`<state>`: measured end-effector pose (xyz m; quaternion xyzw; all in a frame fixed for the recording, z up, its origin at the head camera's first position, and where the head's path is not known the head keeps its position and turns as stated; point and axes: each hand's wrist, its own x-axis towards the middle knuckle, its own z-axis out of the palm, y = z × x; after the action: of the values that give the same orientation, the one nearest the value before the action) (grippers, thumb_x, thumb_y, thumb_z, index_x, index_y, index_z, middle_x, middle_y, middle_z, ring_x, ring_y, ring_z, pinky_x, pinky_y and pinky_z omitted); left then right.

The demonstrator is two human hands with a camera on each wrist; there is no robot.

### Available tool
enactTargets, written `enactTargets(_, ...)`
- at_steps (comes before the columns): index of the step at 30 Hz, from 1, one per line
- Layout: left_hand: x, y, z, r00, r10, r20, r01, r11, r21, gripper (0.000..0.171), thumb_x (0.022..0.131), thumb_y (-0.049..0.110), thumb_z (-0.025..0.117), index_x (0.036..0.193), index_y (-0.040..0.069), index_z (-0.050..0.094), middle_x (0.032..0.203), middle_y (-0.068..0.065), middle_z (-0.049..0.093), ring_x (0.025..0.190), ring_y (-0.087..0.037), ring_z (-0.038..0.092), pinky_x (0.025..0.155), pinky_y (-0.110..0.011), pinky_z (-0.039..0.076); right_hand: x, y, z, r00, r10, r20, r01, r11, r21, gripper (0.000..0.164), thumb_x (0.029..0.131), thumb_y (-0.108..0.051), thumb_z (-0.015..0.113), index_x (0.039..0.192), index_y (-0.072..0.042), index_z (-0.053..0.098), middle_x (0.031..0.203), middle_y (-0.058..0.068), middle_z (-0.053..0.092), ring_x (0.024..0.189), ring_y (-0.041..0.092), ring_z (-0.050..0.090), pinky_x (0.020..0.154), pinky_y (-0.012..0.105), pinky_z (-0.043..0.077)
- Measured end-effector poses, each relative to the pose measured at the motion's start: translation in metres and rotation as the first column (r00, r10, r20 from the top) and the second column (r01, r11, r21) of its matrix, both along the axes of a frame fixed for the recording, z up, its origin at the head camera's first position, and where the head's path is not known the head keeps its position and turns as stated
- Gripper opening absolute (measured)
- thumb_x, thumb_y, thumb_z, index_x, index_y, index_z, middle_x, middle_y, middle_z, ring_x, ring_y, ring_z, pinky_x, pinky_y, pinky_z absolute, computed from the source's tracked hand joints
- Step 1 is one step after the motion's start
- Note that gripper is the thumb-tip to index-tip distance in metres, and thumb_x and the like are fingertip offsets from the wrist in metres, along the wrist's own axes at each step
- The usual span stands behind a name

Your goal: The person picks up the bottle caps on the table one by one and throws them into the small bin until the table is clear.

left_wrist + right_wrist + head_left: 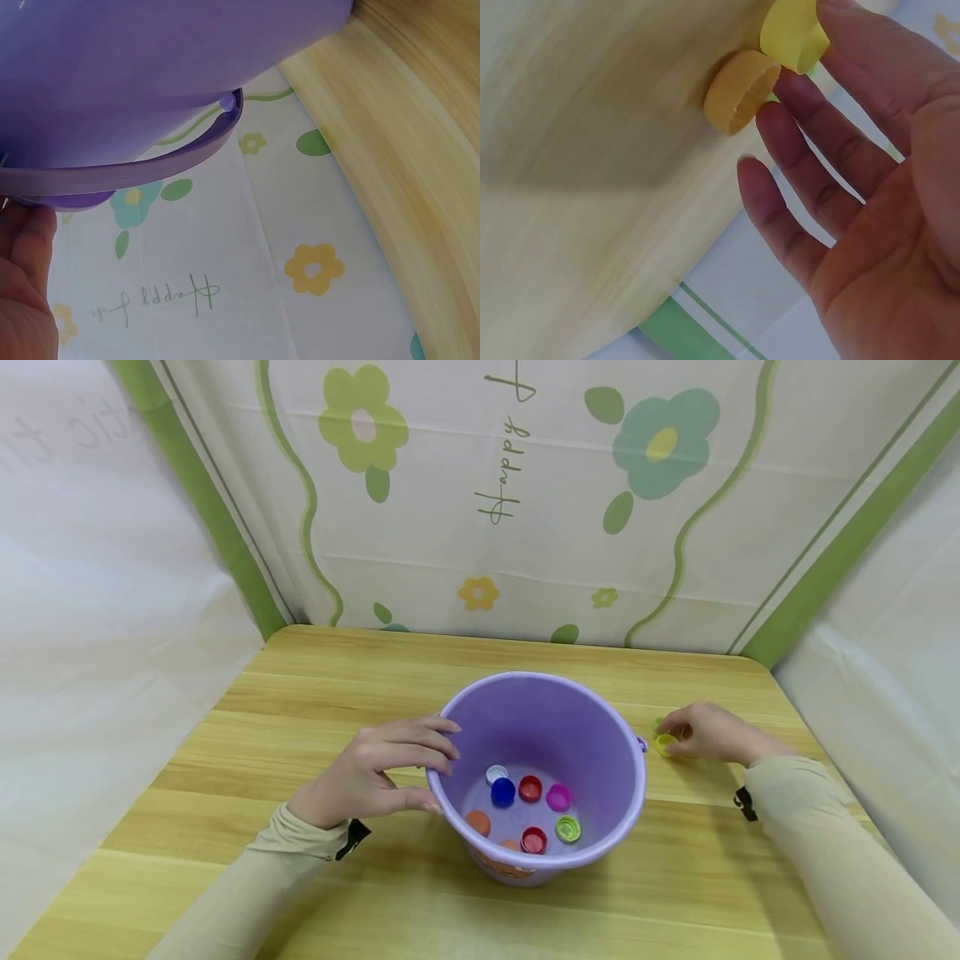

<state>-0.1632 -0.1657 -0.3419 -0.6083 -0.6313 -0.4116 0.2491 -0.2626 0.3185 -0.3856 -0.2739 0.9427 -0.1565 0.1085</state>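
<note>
A purple bucket (540, 718) stands on the wooden table, holding several bottle caps, among them a blue cap (502, 792), a magenta cap (558, 797) and a lime green cap (567, 828). My left hand (390, 768) grips the bucket's left rim, fingers over the edge and thumb outside. Right of the bucket, my right hand (708, 735) pinches a yellow cap (791, 34) between thumb and fingers. Right beside it on the table is an orange cap (739, 94), close to the fingertips. A bit of a green cap (658, 724) shows behind the fingers.
The bucket's handle (150, 176) hangs along its outer side. A flower-printed white curtain (420, 552) rises behind the table's back edge, with white sheets at both sides. The wooden table (337, 668) extends around the bucket.
</note>
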Motion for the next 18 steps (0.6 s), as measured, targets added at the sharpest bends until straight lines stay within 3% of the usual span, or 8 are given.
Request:
enactTargets(10,0.0,0.001,-0.001,1.0,-0.007,0.004,0.007,1.0,0.002,0.036,0.089,0.034,0.075,0.1,0.0,0.071,0.102,-0.016,0.07,0.115,-0.035,0.062,0.098,-0.048,0.054,0.0,-0.004,-0.01,0.997,-0.057,-0.048,0.057,0.998,0.005,0.029,0.083,-0.014,0.08,0.107,0.001,0.074,0.089,0.0,0.067,0.078,0.017,0.055,0.069,0.034,0.052)
enactTargets(18,0.0,0.001,-0.002,1.0,-0.006,0.003,0.006,1.0,0.013,0.035,0.089,0.034,0.074,0.099,0.001,0.071,0.102,-0.016,0.07,0.114,-0.035,0.062,0.097,-0.048,0.054,0.0,-0.011,-0.009,0.992,-0.096,-0.085,0.105,0.989,0.104,0.03,0.08,-0.018,0.081,0.107,-0.005,0.076,0.086,-0.002,0.067,0.076,0.016,0.055,0.066,0.041,0.051)
